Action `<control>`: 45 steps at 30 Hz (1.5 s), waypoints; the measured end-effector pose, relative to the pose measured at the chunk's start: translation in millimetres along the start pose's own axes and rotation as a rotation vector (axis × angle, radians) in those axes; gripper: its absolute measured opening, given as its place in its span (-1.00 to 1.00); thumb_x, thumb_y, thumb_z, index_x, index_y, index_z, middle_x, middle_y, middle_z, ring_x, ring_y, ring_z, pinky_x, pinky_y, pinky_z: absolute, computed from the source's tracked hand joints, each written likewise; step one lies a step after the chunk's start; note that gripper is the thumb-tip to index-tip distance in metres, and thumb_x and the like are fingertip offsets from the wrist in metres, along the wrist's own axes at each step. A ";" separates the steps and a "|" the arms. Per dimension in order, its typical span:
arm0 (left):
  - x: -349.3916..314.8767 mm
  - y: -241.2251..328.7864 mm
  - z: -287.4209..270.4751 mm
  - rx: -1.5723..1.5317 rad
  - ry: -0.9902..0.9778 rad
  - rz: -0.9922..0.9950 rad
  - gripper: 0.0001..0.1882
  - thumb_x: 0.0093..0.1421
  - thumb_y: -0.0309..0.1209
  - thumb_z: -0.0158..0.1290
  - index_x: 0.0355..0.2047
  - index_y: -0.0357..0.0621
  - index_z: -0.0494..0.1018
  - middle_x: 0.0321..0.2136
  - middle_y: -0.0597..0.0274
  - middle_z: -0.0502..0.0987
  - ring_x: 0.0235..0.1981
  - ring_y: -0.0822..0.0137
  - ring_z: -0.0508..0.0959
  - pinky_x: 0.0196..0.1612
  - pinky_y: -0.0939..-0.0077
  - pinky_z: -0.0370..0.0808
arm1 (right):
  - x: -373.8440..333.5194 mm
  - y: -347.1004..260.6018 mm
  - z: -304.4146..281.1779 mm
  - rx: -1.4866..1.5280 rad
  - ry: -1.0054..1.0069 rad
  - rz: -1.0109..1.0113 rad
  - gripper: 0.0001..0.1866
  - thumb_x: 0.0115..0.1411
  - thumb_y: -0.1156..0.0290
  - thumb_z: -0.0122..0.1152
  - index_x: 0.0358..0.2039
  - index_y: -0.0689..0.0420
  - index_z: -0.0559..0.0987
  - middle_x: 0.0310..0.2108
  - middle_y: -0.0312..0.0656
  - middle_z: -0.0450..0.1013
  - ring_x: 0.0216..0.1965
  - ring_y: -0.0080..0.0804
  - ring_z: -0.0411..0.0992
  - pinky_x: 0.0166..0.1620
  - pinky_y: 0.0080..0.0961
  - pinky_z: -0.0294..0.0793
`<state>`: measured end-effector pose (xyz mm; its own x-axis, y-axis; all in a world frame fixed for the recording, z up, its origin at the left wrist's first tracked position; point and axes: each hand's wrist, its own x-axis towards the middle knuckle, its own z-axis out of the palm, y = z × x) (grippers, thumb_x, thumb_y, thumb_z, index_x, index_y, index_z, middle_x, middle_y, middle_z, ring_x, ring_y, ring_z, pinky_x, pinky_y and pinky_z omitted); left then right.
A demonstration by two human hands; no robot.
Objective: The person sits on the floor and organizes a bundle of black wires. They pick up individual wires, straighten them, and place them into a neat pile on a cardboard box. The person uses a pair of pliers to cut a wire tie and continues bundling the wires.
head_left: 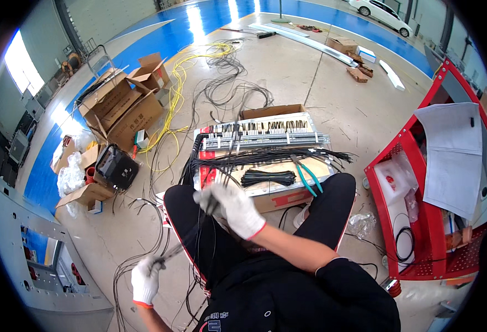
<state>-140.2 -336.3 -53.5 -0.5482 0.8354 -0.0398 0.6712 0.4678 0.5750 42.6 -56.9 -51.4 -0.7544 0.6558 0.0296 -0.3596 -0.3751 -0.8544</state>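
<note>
I sit on the concrete floor with black trousers. My right hand [233,208], in a white glove, pinches a bundle of thin black wires [199,229] above my left knee. My left hand [145,278], also gloved, grips the lower end of the same wires near the floor at the lower left. The wires stretch taut between both hands. They run up toward a flat board [265,152] carrying rows of terminal strips and a thick black wire loom. A bunch of black cable ties [268,177] and green-handled pliers [309,176] lie on the board.
Open cardboard boxes [123,105] and a black case [116,166] stand at the left. Yellow cable [178,88] and loose black wires sprawl across the floor. A red cart [428,182] with paper sheets stands at the right. A grey metal panel [28,249] lies lower left.
</note>
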 end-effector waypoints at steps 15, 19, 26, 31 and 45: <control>35.0 82.6 117.8 -1.154 -0.520 -0.322 -0.73 0.44 -0.28 -0.13 -0.12 -0.22 0.45 -0.55 0.39 0.46 -0.65 0.60 0.30 -0.58 0.71 0.23 | -65.8 93.7 -20.5 -0.752 -0.085 -0.165 -0.65 0.34 0.13 0.00 -0.09 0.02 0.67 -0.24 0.00 0.57 -0.18 -0.11 0.52 -0.06 -0.27 0.47; 26.3 100.4 141.7 -1.081 -0.257 -0.404 -0.75 0.44 -0.32 -0.15 -0.25 -0.16 0.48 -0.60 0.41 0.45 -0.70 0.66 0.19 -0.64 0.72 0.09 | -72.9 64.4 -29.1 -0.400 0.119 0.388 -0.57 0.41 0.16 -0.12 -0.14 0.20 0.65 -0.28 -0.23 0.55 -0.27 -0.56 0.45 -0.17 -0.54 0.45; 23.8 117.6 140.6 -1.053 -0.094 -0.431 -0.79 0.40 -0.37 -0.13 -0.13 -0.16 0.46 -0.63 0.40 0.41 -0.71 0.65 0.21 -0.64 0.73 0.10 | -71.7 58.4 -49.0 -0.366 0.039 0.082 -0.69 0.39 0.34 -0.13 -0.34 0.20 0.57 -0.41 -0.34 0.44 -0.37 -0.60 0.35 -0.25 -0.61 0.37; 9.9 121.5 121.8 -0.963 -0.083 -0.410 -0.85 0.37 -0.45 -0.09 -0.14 -0.19 0.44 -0.66 0.40 0.38 -0.71 0.63 0.22 -0.64 0.70 0.10 | -10.8 69.0 -100.0 0.553 0.301 0.258 -0.83 0.36 0.37 0.02 -0.35 0.10 0.52 -0.41 -0.30 0.48 -0.38 -0.47 0.41 -0.23 -0.57 0.43; -3.6 104.1 89.7 -1.018 0.127 -0.452 -0.88 0.38 -0.40 -0.09 -0.23 -0.17 0.39 -0.69 0.41 0.33 -0.75 0.64 0.18 -0.70 0.71 0.05 | 86.4 -40.9 -128.1 0.810 0.212 -0.243 -0.60 0.44 0.13 -0.04 0.06 0.19 0.44 -0.23 -0.26 0.51 -0.18 -0.39 0.51 -0.02 -0.47 0.59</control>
<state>-23.6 -264.7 -66.9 -0.7243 0.5858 -0.3636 -0.2915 0.2178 0.9315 62.5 99.1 -80.3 -0.5172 0.8559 -0.0028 -0.8379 -0.5070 -0.2021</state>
